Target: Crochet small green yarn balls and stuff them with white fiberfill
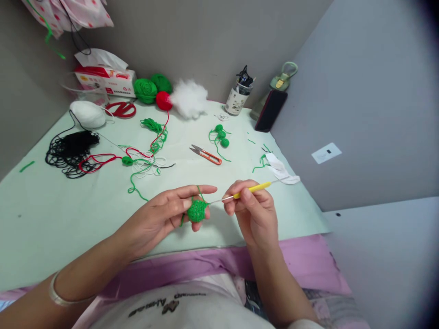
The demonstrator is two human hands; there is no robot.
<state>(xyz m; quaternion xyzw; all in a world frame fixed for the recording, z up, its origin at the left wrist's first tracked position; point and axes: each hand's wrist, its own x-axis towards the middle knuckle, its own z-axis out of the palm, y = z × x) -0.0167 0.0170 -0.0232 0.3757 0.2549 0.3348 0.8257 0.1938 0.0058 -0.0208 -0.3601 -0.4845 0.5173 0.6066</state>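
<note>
A small round green crochet piece (196, 211) is pinched between the thumb and fingers of my left hand (168, 208). Green yarn loops over that hand's outstretched index finger. My right hand (255, 205) grips a crochet hook (254, 188) by its yellow handle. The hook's thin metal shaft points left, and its tip meets the upper right edge of the green piece. Whether a loop sits on the tip is too small to tell. From the left hand, a green strand runs back to a small green bundle (127, 161) on the table.
Orange thread snips (206, 155) and several small green crochet balls (222, 135) lie beyond my hands. Black yarn (73, 151) and red scissors (121, 109) are at left. White stuffing (189, 99), a pen cup (237, 97) and a leaning phone (270, 110) stand along the wall.
</note>
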